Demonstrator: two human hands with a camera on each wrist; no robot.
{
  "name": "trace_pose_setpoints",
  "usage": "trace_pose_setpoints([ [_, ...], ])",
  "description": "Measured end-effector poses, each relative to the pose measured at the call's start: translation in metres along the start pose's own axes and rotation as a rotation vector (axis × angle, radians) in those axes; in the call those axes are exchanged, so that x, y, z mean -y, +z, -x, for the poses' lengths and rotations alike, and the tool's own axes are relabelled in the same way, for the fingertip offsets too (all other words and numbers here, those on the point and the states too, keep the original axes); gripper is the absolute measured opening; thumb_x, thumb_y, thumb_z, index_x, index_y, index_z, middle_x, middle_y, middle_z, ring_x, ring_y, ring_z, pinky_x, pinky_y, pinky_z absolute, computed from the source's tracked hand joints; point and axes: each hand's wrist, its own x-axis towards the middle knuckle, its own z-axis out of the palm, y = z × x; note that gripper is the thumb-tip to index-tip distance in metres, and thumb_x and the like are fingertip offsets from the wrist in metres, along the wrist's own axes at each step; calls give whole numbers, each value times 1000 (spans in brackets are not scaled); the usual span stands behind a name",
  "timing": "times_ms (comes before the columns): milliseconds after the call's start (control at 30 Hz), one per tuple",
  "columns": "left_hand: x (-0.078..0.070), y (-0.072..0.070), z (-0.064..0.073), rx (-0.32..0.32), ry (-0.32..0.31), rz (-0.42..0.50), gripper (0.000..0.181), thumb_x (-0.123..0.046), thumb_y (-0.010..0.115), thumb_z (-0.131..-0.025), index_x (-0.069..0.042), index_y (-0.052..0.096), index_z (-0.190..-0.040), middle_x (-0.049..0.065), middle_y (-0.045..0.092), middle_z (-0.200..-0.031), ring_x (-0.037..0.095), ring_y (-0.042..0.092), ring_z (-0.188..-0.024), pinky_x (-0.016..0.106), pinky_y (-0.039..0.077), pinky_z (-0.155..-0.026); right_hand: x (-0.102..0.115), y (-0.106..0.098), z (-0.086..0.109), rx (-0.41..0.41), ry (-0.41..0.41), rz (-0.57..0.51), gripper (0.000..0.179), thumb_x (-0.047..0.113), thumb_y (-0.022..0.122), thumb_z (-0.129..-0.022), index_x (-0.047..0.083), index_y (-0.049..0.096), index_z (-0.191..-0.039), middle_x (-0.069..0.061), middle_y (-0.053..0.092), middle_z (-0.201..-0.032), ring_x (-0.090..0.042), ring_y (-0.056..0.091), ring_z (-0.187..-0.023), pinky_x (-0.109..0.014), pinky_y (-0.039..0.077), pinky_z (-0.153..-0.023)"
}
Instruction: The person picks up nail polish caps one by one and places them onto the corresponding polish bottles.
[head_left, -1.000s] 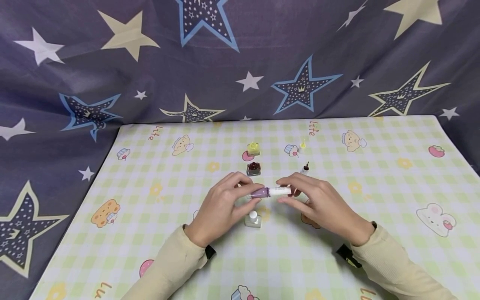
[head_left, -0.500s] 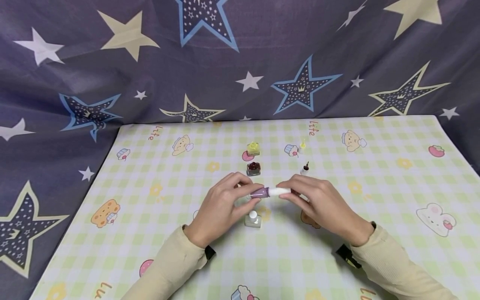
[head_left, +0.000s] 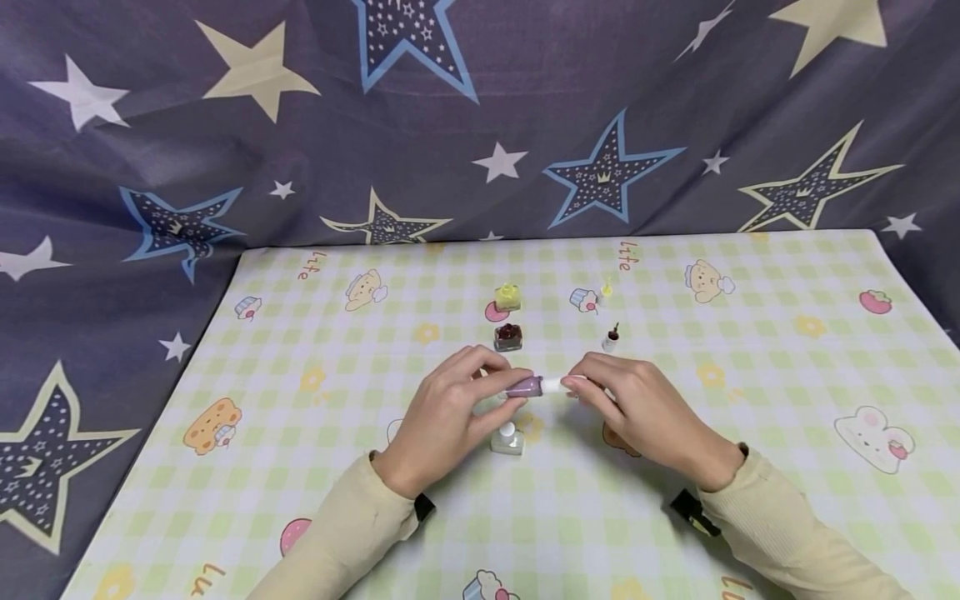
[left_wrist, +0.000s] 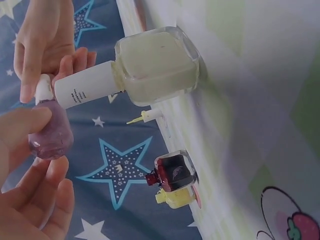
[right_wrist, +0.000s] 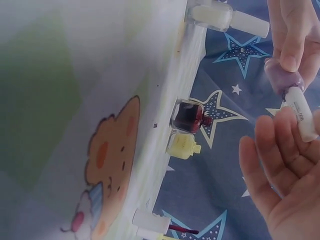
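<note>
My left hand pinches a small purple nail polish bottle between thumb and fingers, above the table. The bottle lies on its side in the air, neck toward the right. Its white cap is on the neck, and my right hand pinches that cap. Just below the left fingers stands a whitish nail polish bottle with its white cap on. Beyond the hands, a dark red bottle and a yellow bottle stand uncapped in line.
Right of the uncapped bottles, a dark red brush cap and a yellow brush cap stand with brushes pointing up. A checked cartoon cloth covers the table. Behind its far edge hangs a dark star-patterned curtain.
My right fingers have shifted around the white cap, and the print on it has turned out of sight in the head view. The left hand keeps its hold on the purple bottle.
</note>
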Motion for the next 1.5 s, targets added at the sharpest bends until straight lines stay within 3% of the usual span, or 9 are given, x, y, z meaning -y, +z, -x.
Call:
trace_pose_setpoints([
  [100, 1, 0, 0, 11, -10, 7, 22, -20, 75, -90, -15, 76, -111, -5, 63, -102, 7, 56, -89, 24, 49, -76, 0, -1, 1, -2, -7, -5, 9, 22, 61, -100, 24, 69, -102, 13, 62, -86, 3, 51, -65, -22, 48, -62],
  [267, 2, -2, 0, 17, -21, 10, 22, -20, 75, -90, -15, 76, -112, -4, 63, -102, 8, 56, -89, 24, 49, -74, 0, -5, 0, -24, -105, -8, 31, 20, 71, -93, 19, 66, -124, 8, 68, -110, -2, 63, -87, -29, 57, -71],
  [400, 3, -3, 0, 28, -22, 12, 22, -20, 74, -91, -15, 76, -112, -5, 63, -102, 7, 55, -88, 24, 48, -74, 1, -6, -2, -43, -160, -13, 27, 13, 72, -92, 19, 69, -117, 8, 68, -107, -2, 63, -88, -26, 56, -73],
  [567, 3, -3, -1, 38, -22, 4, 22, -21, 74, -91, -16, 76, -112, -6, 62, -100, 6, 53, -85, 23, 47, -73, 0, -5, -2, -63, -172, 6, 21, 11, 72, -91, 19, 71, -111, 10, 68, -98, 2, 57, -75, -22, 52, -65],
  [900, 4, 1, 1, 23, 18, -56, 20, -21, 75, -90, -14, 77, -109, -5, 62, -100, 9, 55, -83, 26, 47, -74, 2, -3, -1, -26, -101, 13, 16, 19, 67, -96, 20, 71, -111, 14, 64, -90, 4, 46, -61, -16, 43, -57],
  [1200, 4, 2, 1, 25, 7, -79, 20, -20, 75, -90, -16, 77, -109, -4, 64, -101, 11, 58, -84, 27, 49, -76, 4, -1, -1, -15, -63, 11, 15, 21, 66, -97, 22, 70, -111, 16, 61, -87, 3, 48, -65, -19, 44, -57],
  [1500, 3, 3, -2, 50, -47, -76, 19, -18, 76, -88, -15, 77, -107, -5, 67, -102, 10, 60, -88, 27, 51, -80, 6, 0, -4, -28, -57, 7, 13, 22, 66, -96, 22, 69, -109, 16, 63, -91, 3, 51, -70, -20, 47, -59],
])
